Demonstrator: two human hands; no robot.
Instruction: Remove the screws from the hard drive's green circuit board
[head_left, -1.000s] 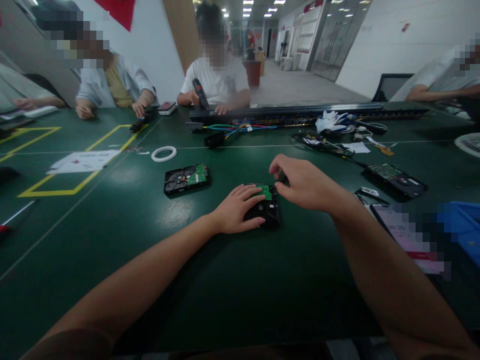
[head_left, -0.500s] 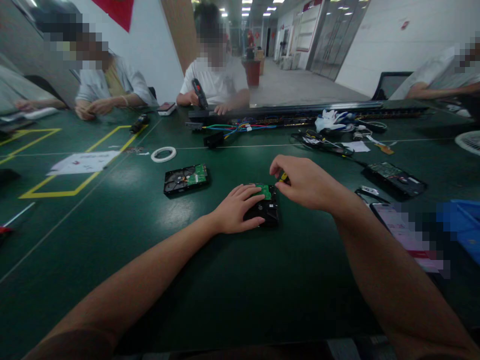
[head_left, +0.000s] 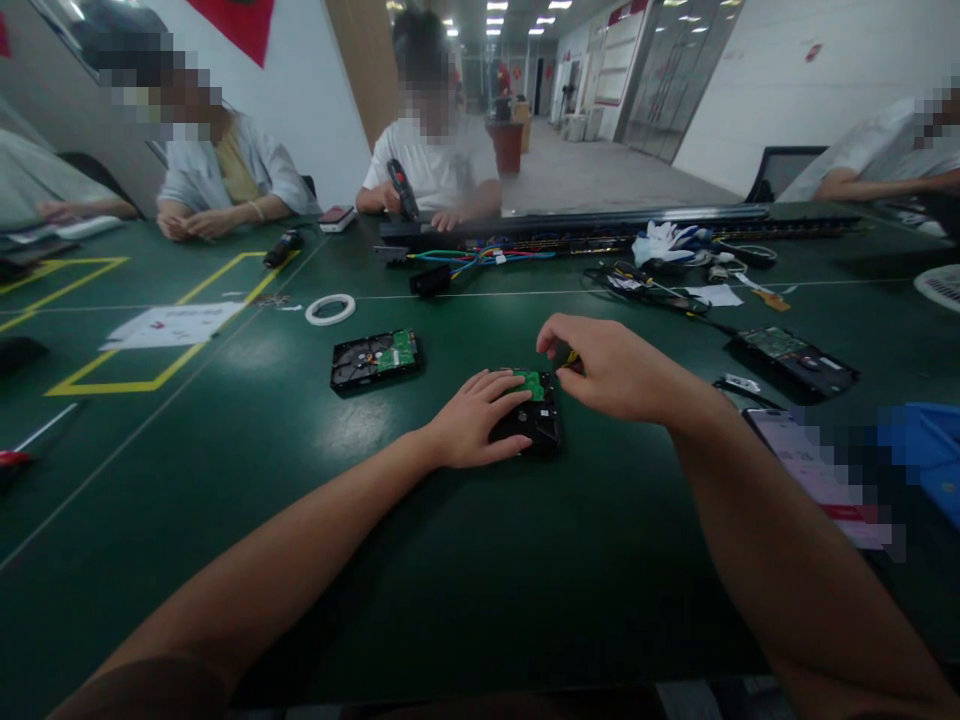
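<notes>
Drive [head_left: 543, 425] lies on the green table [head_left: 465, 570], directly under the left hand [head_left: 480, 420] and just left of the right hand [head_left: 611, 370], nearer the wearer than the right fingertips. Its board [head_left: 535, 384] faces up at the far end; black casing shows at the near end, and the left part is covered by fingers. Left hand palm down, flattened, fingers a little apart and laid across the drive, thumb out along the near part of the casing. Left forearm runs in low from the lower left, close to the table. Right hand raised at the drive's far right corner, wrist bent, fingers curled in, forefinger and thumb pinching a yellow-and-black tool [head_left: 574, 359], mostly hidden; cannot tell whether its tip touches the drive. Right forearm slants up from the lower right. Second drive [head_left: 375, 360] to the left, board up, well apart from the left hand; tape ring [head_left: 330, 321] beyond it. Third drive [head_left: 795, 362] off to the right, phone [head_left: 806, 465] nearer the wearer.
</notes>
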